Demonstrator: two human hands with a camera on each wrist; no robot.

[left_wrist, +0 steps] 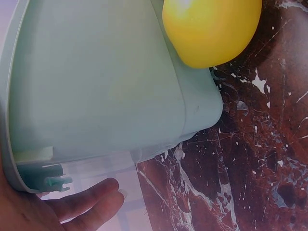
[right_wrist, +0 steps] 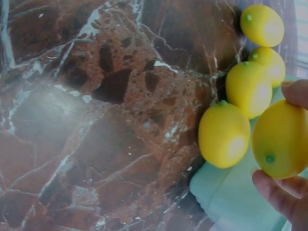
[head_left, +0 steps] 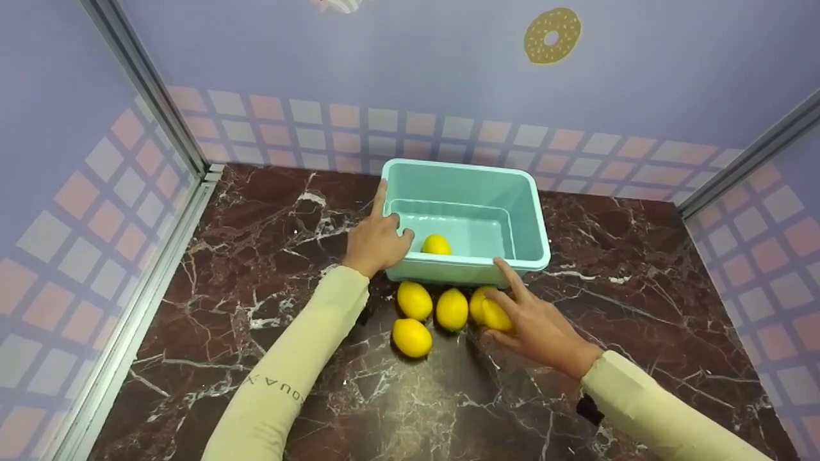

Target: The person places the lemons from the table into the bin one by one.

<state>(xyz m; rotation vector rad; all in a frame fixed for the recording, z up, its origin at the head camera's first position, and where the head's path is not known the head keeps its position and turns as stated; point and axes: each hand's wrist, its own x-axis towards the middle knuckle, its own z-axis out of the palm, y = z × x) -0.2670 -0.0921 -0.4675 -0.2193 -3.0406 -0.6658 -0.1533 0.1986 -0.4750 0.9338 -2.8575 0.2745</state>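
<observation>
A light teal plastic bin point(head_left: 461, 261) stands against the back wall, with one yellow lemon point(head_left: 437, 244) inside near its front. My left hand point(head_left: 378, 242) grips the bin's front left corner, index finger along the left rim. Just in front of the bin, my right hand point(head_left: 535, 323) pinches a lemon point(right_wrist: 279, 139) between thumb and fingers, above the tabletop. Right beside it lies another lemon point(right_wrist: 224, 135). A middle lemon point(head_left: 452, 310), a left lemon point(head_left: 414, 301) and a nearer lemon point(head_left: 412, 338) also rest before the bin.
Dark red marbled tabletop point(head_left: 282, 256) spreads around the bin. A purple back wall point(head_left: 423, 77) with a tile pattern rises behind it, and side panels point(head_left: 83, 211) in metal frames stand left and right.
</observation>
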